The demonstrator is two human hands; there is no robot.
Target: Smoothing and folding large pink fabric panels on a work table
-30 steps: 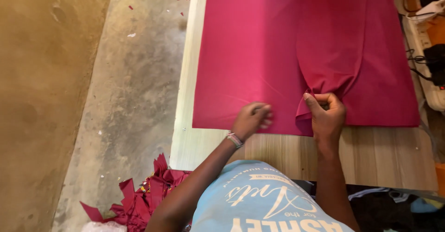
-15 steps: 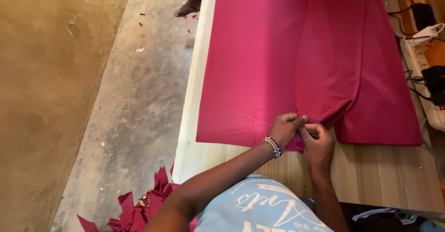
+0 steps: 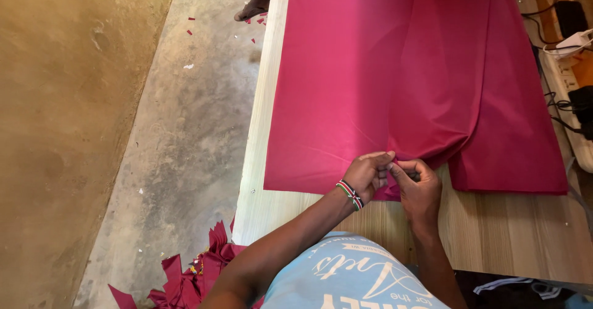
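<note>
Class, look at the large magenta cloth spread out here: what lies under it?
The magenta cloth lies on a pale wooden table, bare along its near and left edges. Both hands, left and right, pinch its near hem. The tabletop beneath is covered, unseen.

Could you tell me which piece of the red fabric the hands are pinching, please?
The large magenta cloth spread on the pale wooden table: both hands, left hand and right hand, pinch its folded near edge. The dark red scraps on the floor lie untouched.

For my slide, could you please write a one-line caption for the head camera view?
Both hands, left hand and right hand, pinch the near edge of a magenta cloth spread on a wooden table.
</note>
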